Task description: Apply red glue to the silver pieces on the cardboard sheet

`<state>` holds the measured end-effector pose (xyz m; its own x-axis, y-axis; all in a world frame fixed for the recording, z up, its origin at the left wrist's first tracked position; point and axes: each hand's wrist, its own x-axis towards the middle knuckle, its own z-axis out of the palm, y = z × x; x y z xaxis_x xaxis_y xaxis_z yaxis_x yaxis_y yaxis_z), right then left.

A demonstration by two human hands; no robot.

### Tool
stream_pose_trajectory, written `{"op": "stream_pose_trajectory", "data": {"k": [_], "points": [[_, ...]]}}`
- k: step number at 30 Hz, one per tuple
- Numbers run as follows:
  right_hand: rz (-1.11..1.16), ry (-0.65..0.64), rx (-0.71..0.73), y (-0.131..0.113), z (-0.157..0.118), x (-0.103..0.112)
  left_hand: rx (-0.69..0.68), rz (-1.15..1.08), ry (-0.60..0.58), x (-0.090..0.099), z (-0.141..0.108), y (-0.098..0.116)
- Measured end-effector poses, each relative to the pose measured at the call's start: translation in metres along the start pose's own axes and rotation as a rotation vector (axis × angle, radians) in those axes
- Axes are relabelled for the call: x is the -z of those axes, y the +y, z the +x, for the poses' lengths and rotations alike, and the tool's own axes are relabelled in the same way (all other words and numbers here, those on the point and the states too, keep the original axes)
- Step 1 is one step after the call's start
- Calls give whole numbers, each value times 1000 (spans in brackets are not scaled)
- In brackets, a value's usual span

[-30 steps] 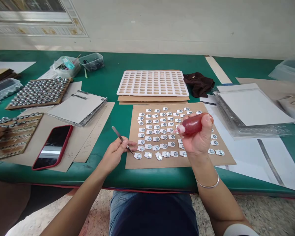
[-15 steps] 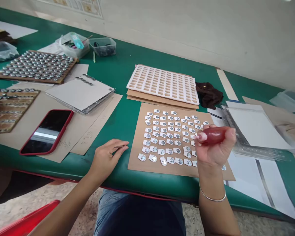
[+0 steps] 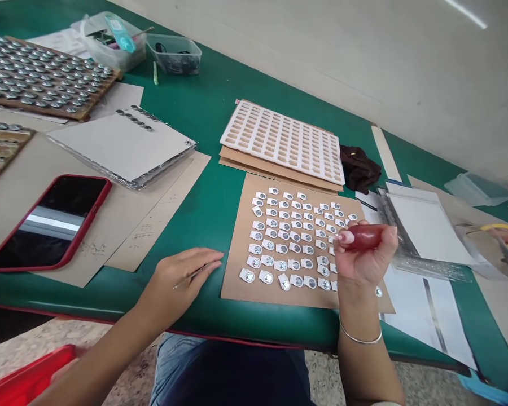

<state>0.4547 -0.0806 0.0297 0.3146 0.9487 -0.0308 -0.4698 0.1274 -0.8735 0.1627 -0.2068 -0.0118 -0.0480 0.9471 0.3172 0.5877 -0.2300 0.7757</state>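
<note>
Red-cased phone [image 3: 51,223] lying on brown card [image 3: 87,269], crumpled dark cloth [image 3: 359,169], clear tub [image 3: 196,63] holding black items [image 3: 160,48]

The right hand [image 3: 363,260] partly hides white tags [image 3: 334,286].

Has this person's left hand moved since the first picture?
Yes, to the left: the left hand has drawn back from over the cardboard sheet to just beside that sheet's left edge.
</note>
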Motion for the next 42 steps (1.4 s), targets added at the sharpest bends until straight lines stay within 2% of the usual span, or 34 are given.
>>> {"op": "stream_pose_trajectory", "data": {"k": [4, 6, 12, 17, 21, 25, 42], "points": [[39, 33, -3, -2, 0, -2, -212, -93, -106, -16, 8, 15], [57, 62, -7, -5, 0, -1, -238, -111, -165, -25, 12, 20], [85, 39, -19, -15, 0, 2, -158, -38, -162, -38, 22, 26], [118, 62, -10, -24, -3, 3, -6, 89, -262, -38, 31, 33], [142, 63, 7, -30, -4, 4, 0, 114, -313, -42, 34, 37], [139, 50, 4, -34, -3, 6, 36, 137, -324, -44, 34, 41], [136, 40, -3, -37, -5, 9, 13, 203, -373, -48, 38, 44]]}}
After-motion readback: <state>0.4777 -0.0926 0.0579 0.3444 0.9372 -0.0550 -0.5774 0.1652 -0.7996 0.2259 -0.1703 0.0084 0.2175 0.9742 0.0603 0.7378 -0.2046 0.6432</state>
